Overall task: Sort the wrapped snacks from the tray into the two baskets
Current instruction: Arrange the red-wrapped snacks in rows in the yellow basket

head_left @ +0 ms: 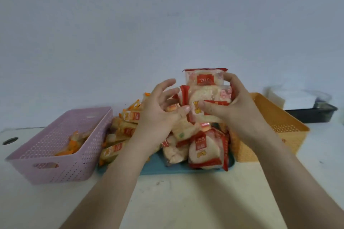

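step: gather red packs [205, 95] for orange basket [283, 122] | right hand [236, 106] grip closed on the stack above tray [160, 168] | left hand [158, 109] open, steadying | tip: pinch the stack flat — keep orange packs for pink basket [46, 154] — then carry right

Both hands [186, 109] bare, forearms unsleeved (no rings, watch, gloves).
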The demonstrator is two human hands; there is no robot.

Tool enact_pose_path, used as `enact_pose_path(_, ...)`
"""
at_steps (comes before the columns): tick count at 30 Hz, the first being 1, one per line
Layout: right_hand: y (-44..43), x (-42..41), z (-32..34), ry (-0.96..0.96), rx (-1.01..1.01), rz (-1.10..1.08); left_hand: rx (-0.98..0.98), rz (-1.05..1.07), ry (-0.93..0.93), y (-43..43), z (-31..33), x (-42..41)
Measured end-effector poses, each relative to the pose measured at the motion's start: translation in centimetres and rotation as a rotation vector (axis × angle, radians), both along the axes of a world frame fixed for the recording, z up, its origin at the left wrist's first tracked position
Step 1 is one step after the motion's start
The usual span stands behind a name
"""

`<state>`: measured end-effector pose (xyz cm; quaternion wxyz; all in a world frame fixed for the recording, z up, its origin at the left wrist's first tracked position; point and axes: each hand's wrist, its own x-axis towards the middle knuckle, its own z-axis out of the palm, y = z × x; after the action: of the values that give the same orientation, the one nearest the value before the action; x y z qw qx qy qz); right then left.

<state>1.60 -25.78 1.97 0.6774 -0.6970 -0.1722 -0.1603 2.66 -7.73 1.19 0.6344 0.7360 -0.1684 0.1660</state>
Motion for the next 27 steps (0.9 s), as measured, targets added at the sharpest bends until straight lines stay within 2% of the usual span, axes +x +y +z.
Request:
enact_pose_path(3, -2.6, 0.8, -0.7, -0.198, -0.225, -0.490, 0.263, 0.095, -0.094, -2.3, -0.3, 0.6)
enact_pose_path(5, -4.6, 1.8, -1.6, -0.280, -0.415, -0.753, 0.511, 0.008, -0.121, -3.2, -1.7, 0.0)
enact_pose_path(6, -5.6, 2.3, -2.3, -0.246, -0.489, -0.796, 0.674, -0.061, -0.139, -3.8, -2.7, -0.2)
enact_pose_path(8, -6.5, 3.4, -3.7, -0.012, -0.648, -0.748, 1.067, -0.145, -0.142, -4.4, -5.1, -0.3)
enact_pose_path(10, -6.3, 3.5, -4.5, 0.153, -0.827, -0.719, 1.366, -0.098, -0.079, -4.6, -7.0, -0.3)
enact_pose_path(12, -5.7, 3.3, -4.3, 0.032, -0.831, -0.722, 1.371, -0.005, -0.156, -4.5, -8.1, 0.2)
enact_pose_path(14, -4.8, 2.7, -3.1, -0.119, -0.750, -0.598, 1.175, 0.085, -0.219, -3.7, -8.3, 0.9)
enact_pose_path(16, -4.1, 1.9, -2.0, -0.059, -0.805, -0.357, 0.871, 0.105, -0.152, -2.8, -8.0, 1.3)
enact_pose_path(17, -3.7, 1.4, -1.7, 0.022, -0.916, -0.239, 0.738, 0.125, -0.108, -2.4, -7.8, 1.4)
enact_pose_path(20, -2.2, 1.0, -2.0, 0.171, -1.206, -0.038, 0.550, 0.249, -0.005, -1.3, -7.3, 1.6)
enact_pose_path(22, -0.9, 1.3, -3.2, 0.216, -1.175, -0.029, 0.581, 0.334, 0.048, -0.4, -7.1, 1.7)
enact_pose_path(25, 0.7, 2.4, -5.7, 0.324, -1.064, -0.109, 0.925, 0.438, -0.066, 0.1, -7.0, 1.3)
enact_pose_path(27, 1.7, 2.8, -7.0, 0.420, -1.084, -0.209, 1.037, 0.433, -0.063, 0.3, -6.8, 1.0)
